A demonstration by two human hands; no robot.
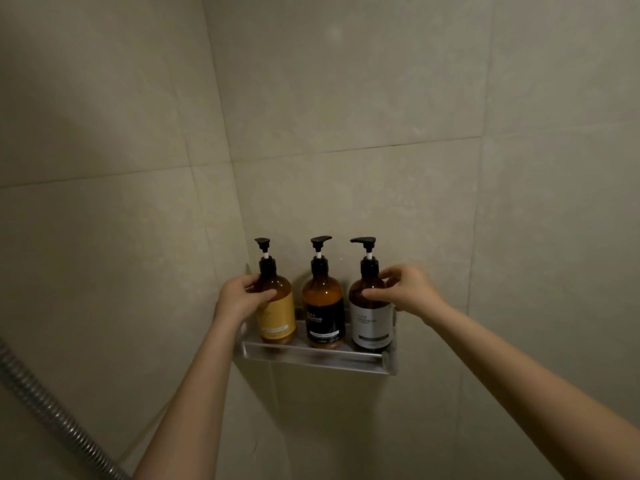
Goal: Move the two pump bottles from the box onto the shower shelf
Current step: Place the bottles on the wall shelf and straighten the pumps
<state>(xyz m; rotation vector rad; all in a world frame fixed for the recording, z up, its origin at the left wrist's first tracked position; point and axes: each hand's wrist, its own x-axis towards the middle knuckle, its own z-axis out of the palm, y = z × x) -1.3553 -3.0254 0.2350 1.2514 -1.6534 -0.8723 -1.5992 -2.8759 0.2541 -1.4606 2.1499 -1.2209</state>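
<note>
Dim warm light, soft focus, wide-angle bending at edges

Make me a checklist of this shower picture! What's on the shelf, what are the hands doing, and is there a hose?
Surface: metal shower shelf fixed to the wall, holding three upright pump bottles in a row.
Job's things: yellow-label bottle at the left end, white-label bottle at the right end, both standing on the shelf.
Clutter: black-label bottle between them, untouched.
Hands: left hand grips the yellow-label bottle; right hand pinches the white-label bottle near its shoulder.
Cables: metal shower hose at lower left, apart from the shelf.
Surroundings: beige tiled wall; no box seen.
</note>
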